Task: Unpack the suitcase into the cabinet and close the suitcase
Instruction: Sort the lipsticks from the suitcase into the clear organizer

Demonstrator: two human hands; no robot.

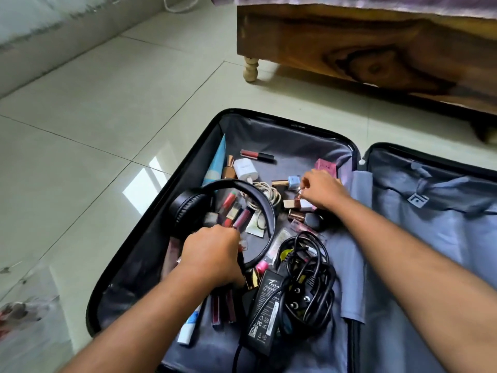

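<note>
A black suitcase (pixel 150 211) lies open on the floor, grey lining inside. My left hand (pixel 212 254) grips black headphones (pixel 236 189) together with several lip-gloss tubes (pixel 234 214), lifted just above the left half. My right hand (pixel 322 191) reaches among small cosmetics at the middle, its fingers pinching a small item next to a light-blue cube (pixel 293 182); what it pinches is too small to tell. A black power adapter (pixel 265 310) with coiled cable (pixel 306 267) lies in front. A white charger (pixel 244 169), a pink box (pixel 326 166) and a blue tube (pixel 217 162) rest further back.
The suitcase's right half (pixel 435 238) has a zipped grey divider. A wooden bed frame (pixel 363 49) on a turned leg (pixel 250 68) stands beyond the suitcase. Glossy floor tiles (pixel 94 117) spread to the left. A clear plastic bag (pixel 29 305) lies at lower left.
</note>
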